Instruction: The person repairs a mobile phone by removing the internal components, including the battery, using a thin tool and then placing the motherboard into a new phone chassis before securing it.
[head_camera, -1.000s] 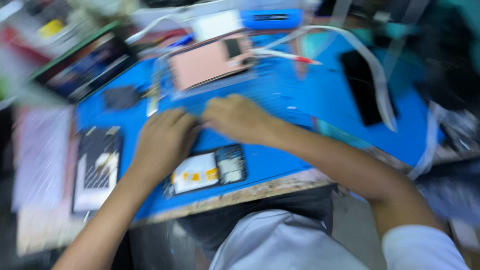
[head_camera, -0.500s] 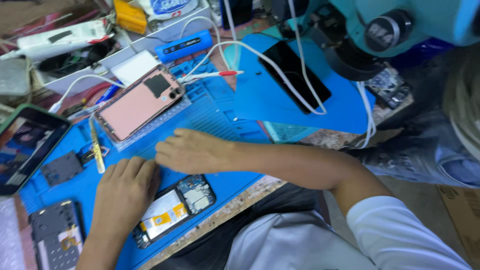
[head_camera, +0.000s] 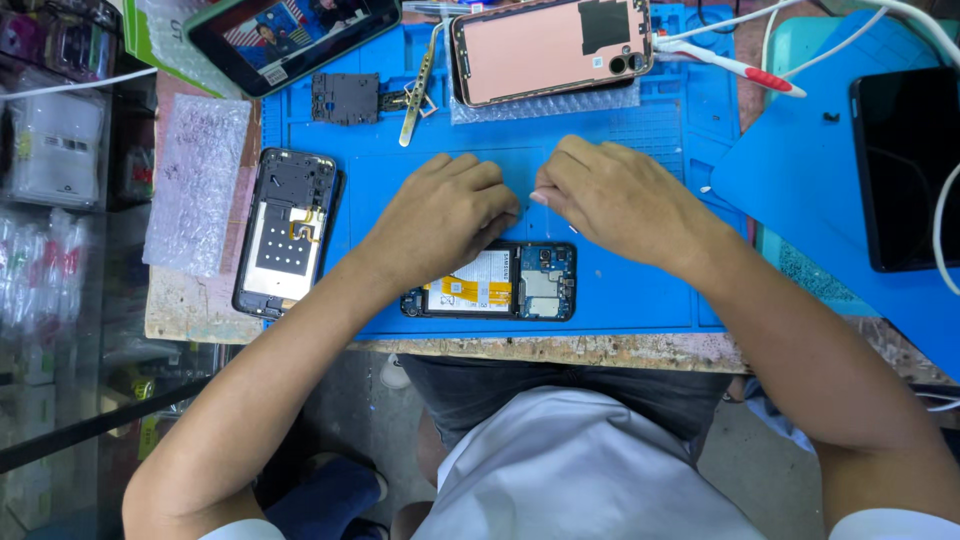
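My left hand (head_camera: 445, 215) and my right hand (head_camera: 615, 195) rest on the blue work mat (head_camera: 640, 280), fingertips nearly touching at the middle. Their fingers are curled; whether they pinch something small is hidden. Just below them lies an opened phone (head_camera: 500, 283) with its battery and circuit board bare, partly covered by my left hand. A second opened phone frame (head_camera: 287, 228) lies to the left of my left hand. A pink phone back (head_camera: 550, 45) sits on bubble wrap at the far edge of the mat.
Metal tweezers (head_camera: 418, 88) and a small black part (head_camera: 345, 97) lie at the mat's far left. A lit tablet (head_camera: 290, 35) stands at top left, a dark phone (head_camera: 905, 165) on a blue sheet at right. A bubble-wrap piece (head_camera: 195, 180) lies left of the mat.
The view has swung so the mat lies square in front of me. My hands have come closer together above the opened phone.
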